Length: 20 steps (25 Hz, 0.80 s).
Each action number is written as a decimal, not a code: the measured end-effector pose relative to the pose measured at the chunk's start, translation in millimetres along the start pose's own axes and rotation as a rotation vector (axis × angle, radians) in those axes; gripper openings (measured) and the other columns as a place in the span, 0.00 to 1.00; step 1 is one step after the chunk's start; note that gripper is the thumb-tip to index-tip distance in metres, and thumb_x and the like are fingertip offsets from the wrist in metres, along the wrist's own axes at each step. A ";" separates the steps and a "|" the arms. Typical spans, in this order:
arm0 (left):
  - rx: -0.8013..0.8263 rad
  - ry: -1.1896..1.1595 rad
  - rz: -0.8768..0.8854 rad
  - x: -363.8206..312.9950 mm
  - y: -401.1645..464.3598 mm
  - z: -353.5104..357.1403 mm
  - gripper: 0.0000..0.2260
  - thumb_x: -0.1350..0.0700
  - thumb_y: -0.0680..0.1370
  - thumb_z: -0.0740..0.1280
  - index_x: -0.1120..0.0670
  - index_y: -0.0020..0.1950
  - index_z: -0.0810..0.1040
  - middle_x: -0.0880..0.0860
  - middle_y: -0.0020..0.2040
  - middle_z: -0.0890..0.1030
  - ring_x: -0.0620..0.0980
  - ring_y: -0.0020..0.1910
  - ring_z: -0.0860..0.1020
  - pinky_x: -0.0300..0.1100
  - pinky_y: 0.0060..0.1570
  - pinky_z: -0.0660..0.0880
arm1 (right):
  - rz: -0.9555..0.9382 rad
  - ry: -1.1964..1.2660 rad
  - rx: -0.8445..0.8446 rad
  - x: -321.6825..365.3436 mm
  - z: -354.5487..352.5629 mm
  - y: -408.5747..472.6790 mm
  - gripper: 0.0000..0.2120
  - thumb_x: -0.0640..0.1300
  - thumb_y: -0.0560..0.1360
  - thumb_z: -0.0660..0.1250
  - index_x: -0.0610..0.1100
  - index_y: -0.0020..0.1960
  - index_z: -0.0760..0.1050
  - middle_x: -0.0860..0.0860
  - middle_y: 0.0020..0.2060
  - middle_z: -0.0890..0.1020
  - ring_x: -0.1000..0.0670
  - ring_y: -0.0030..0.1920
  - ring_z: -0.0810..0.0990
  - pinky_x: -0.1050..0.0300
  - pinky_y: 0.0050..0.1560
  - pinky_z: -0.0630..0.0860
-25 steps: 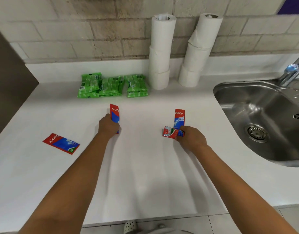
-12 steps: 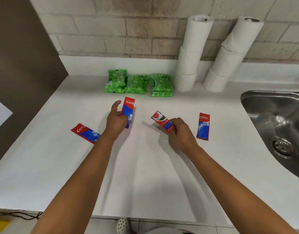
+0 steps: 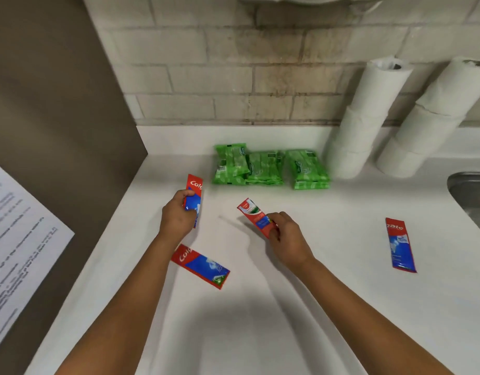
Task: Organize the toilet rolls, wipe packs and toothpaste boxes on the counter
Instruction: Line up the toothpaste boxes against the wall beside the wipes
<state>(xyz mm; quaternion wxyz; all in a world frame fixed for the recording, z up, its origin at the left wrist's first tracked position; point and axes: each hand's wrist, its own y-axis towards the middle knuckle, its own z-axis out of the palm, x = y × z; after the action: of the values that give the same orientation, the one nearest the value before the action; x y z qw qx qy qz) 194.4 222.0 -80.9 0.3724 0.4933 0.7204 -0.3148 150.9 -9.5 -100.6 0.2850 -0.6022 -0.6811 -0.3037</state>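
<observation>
The toothpaste box (image 3: 194, 197) gripped in the left hand (image 3: 176, 219), at about 11 o'clock from the picture's centre, shows white "Colg" on its red top end. The box lying flat on the counter (image 3: 200, 266) at 8 o'clock reads "Colg" as well, the rest hidden by the forearm. The box lying alone (image 3: 400, 244) at 3 o'clock shows "gate" in white on red. Print on the box in the right hand (image 3: 287, 239), on the green wipe packs (image 3: 270, 169) and on the paper sheet (image 3: 17, 239) at 9 o'clock is too blurred to read.
</observation>
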 end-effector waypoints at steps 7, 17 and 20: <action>0.117 0.121 0.050 -1.7 90.7 4.2 0.20 0.69 0.75 0.61 0.60 0.67 0.69 0.63 0.63 0.75 0.57 0.51 0.75 0.45 0.47 0.74 | 0.103 0.016 -0.047 7.2 23.9 34.8 0.15 0.31 0.75 0.58 0.39 0.58 0.76 0.43 0.48 0.77 0.46 0.45 0.75 0.66 0.43 0.65; 0.131 0.238 0.108 3.0 165.7 34.2 0.16 0.66 0.73 0.63 0.60 0.60 0.76 0.62 0.57 0.79 0.60 0.52 0.78 0.40 0.43 0.71 | 0.151 0.120 -0.120 19.1 48.5 91.9 0.15 0.30 0.73 0.58 0.40 0.56 0.77 0.46 0.47 0.77 0.48 0.39 0.75 0.59 0.41 0.70; 0.105 0.233 0.068 11.0 179.9 32.5 0.15 0.64 0.73 0.62 0.59 0.58 0.77 0.62 0.54 0.80 0.62 0.50 0.79 0.43 0.44 0.74 | 0.119 0.141 -0.111 23.0 54.6 104.0 0.15 0.30 0.72 0.58 0.39 0.55 0.76 0.45 0.46 0.77 0.48 0.37 0.73 0.57 0.40 0.70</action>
<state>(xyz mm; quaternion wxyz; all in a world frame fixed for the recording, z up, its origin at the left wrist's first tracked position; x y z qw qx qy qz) 369.2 257.3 -122.7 0.2703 0.5694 0.7241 -0.2801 250.4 56.1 -111.6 0.3161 -0.6334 -0.6046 -0.3651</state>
